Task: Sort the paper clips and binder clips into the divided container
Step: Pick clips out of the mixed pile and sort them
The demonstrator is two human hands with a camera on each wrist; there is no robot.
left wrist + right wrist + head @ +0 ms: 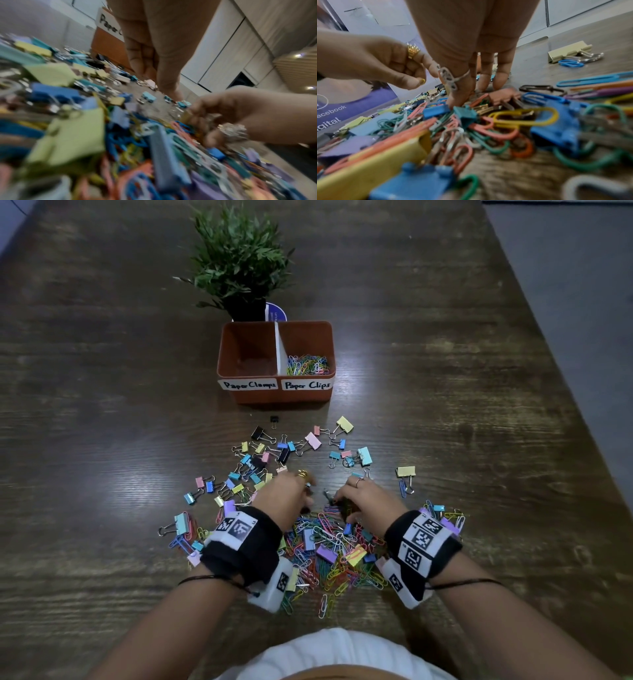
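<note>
A mixed pile of coloured paper clips and binder clips (329,546) lies on the wooden table (102,440) in front of me, with more binder clips (284,453) scattered beyond it. The orange divided container (275,397) stands farther back. Its right "Paper Clips" compartment holds paper clips (308,364), and its left "Paper Clamps" compartment looks bare. My left hand (308,496) hovers over the pile's far edge with curled fingers (406,69), and I see nothing in them. My right hand (342,503) reaches straight fingers (458,97) down into the pile, touching clips.
A potted plant (239,258) stands right behind the container. A lone yellow binder clip (406,471) with a blue paper clip (402,487) lies to the right of the hands. A small black binder clip (274,419) sits near the container's front wall.
</note>
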